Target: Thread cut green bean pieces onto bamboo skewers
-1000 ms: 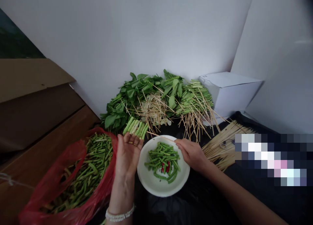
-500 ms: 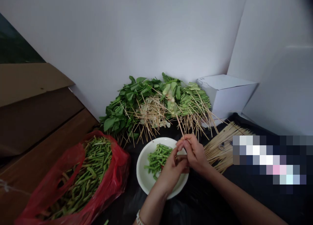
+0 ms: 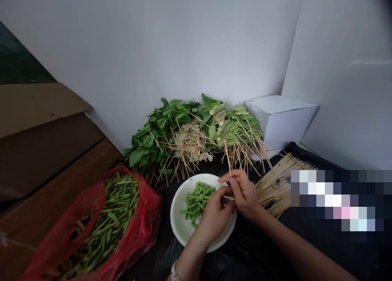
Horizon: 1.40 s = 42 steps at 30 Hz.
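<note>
A bamboo skewer (image 3: 228, 158) slants up from my right hand (image 3: 245, 193), pinched between its thumb and fingers. Pale green and whitish vegetable pieces (image 3: 219, 120) show at its far end, their kind unclear. My left hand (image 3: 219, 211) is over the right side of a white bowl (image 3: 183, 231), its fingers curled together against my right hand. Whatever those fingers grip is hidden. Inside the bowl lie short cut green beans (image 3: 197, 199), with a bit of red partly covered by my left hand.
Skewered leafy greens (image 3: 142, 152), pale skewered pieces (image 3: 190, 140) and skewered green stalks (image 3: 245, 126) are heaped behind the bowl. A red plastic bag (image 3: 150, 207) of long beans stands left. Loose skewers (image 3: 277, 183) lie right, before a white box (image 3: 286, 122). Cardboard (image 3: 39, 105) stands far left.
The skewer's far end has swung slightly right. My left fingers have dropped a little from the skewer, and my right index finger reaches out straighter to the left.
</note>
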Motion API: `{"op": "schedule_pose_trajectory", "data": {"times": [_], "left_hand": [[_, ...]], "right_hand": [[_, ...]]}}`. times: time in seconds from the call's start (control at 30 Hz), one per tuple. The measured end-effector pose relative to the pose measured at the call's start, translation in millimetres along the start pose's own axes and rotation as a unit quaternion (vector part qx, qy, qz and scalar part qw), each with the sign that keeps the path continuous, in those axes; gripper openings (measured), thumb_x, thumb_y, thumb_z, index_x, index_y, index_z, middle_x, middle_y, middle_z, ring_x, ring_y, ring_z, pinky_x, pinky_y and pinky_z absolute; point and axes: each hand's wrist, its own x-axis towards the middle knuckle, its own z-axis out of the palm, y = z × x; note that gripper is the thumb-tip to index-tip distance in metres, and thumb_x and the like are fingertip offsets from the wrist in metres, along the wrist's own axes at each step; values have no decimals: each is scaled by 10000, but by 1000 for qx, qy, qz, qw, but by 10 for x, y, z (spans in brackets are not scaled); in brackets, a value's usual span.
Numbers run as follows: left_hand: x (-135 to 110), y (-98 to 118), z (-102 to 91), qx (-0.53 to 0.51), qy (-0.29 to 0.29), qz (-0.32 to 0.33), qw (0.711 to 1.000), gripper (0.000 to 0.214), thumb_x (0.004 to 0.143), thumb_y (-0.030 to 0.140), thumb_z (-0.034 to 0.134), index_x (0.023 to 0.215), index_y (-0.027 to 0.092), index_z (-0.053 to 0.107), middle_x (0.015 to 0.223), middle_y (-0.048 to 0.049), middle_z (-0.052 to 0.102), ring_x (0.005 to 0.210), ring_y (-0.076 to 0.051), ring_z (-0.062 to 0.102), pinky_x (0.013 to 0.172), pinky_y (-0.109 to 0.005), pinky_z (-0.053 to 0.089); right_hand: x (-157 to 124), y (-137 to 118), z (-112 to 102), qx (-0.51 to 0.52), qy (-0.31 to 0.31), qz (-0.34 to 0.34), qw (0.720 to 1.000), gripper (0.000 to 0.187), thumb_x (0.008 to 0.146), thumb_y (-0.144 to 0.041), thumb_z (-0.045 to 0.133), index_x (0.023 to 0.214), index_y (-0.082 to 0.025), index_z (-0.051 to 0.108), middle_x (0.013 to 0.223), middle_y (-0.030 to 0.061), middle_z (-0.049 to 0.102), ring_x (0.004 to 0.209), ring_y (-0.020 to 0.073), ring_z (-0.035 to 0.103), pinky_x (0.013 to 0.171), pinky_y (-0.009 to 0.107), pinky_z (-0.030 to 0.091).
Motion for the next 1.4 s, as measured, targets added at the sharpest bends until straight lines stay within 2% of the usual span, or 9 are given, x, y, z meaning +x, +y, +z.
{"op": "schedule_pose_trajectory", "data": {"times": [0.17, 0.37, 0.57, 0.67, 0.77, 0.97, 1.1, 1.23, 1.4], "left_hand": [[6, 2, -24, 1, -6, 0, 1000, 194, 838, 213, 529, 812, 138, 706, 646, -14, 607, 607, -130, 519, 597, -244, 403], [143, 324, -288, 34, 38, 3, 999, 232, 834, 299, 577, 958, 169, 724, 690, -4, 606, 588, -113, 487, 586, -241, 391], [622, 617, -398, -63, -65, -18, 996, 251, 773, 314, 658, 934, 138, 737, 690, -12, 603, 566, -80, 463, 575, -225, 377], [911, 668, -373, -80, -80, -28, 993, 276, 751, 302, 685, 973, 145, 730, 718, -3, 596, 565, -57, 453, 568, -204, 364], [1185, 698, -302, -78, -96, -17, 992, 224, 759, 230, 672, 952, 133, 731, 710, 8, 587, 557, -37, 451, 567, -186, 363], [1750, 630, -128, -82, -82, -55, 992, 142, 769, 159, 672, 899, 128, 721, 695, 7, 602, 509, -9, 447, 501, -149, 347], [2023, 474, -57, -54, -63, -73, 994, 77, 775, 109, 656, 837, 97, 700, 664, -9, 616, 474, -11, 453, 481, -151, 359], [2082, 337, -39, -25, -35, -74, 996, 91, 749, 59, 661, 838, 80, 666, 642, -22, 625, 506, -47, 533, 543, -188, 433], [1919, 269, -119, 5, -17, -31, 999, 179, 738, 146, 701, 910, 113, 662, 722, -28, 647, 605, -82, 588, 633, -226, 468]], "right_hand": [[5, -11, 11, 16, -17, 11, 1000, 153, 969, -280, 370, 1076, -231, 468, 914, 9, 681, 804, 126, 647, 742, 254, 492], [3, 57, 20, -32, 3, -14, 999, 302, 952, -276, 359, 1239, -206, 416, 848, 11, 683, 718, 134, 644, 698, 262, 507], [14, 101, 4, -41, 25, -15, 999, 464, 948, -279, 361, 1402, -210, 295, 835, -1, 665, 667, 130, 629, 676, 269, 517], [14, 158, 4, -62, 38, -45, 996, 477, 944, -264, 370, 1408, -219, 269, 916, 17, 667, 651, 122, 624, 656, 271, 517], [-11, 209, 29, -97, 20, -95, 991, 494, 939, -250, 382, 1414, -214, 252, 945, 33, 666, 664, 128, 626, 653, 275, 522], [-28, 187, 66, -182, -7, -241, 953, 533, 945, -282, 395, 1440, -170, 232, 956, 82, 672, 703, 162, 634, 690, 312, 531], [1, 129, 48, -204, -2, -273, 940, 529, 950, -265, 380, 1443, -154, 225, 981, 104, 677, 701, 164, 645, 669, 304, 530], [21, 91, 28, -215, -8, -276, 937, 526, 951, -270, 365, 1446, -164, 221, 976, 100, 686, 747, 177, 663, 687, 309, 534], [18, 95, 39, -221, -21, -277, 935, 534, 945, -271, 385, 1443, -164, 226, 941, 89, 696, 750, 185, 666, 674, 308, 530]]}}
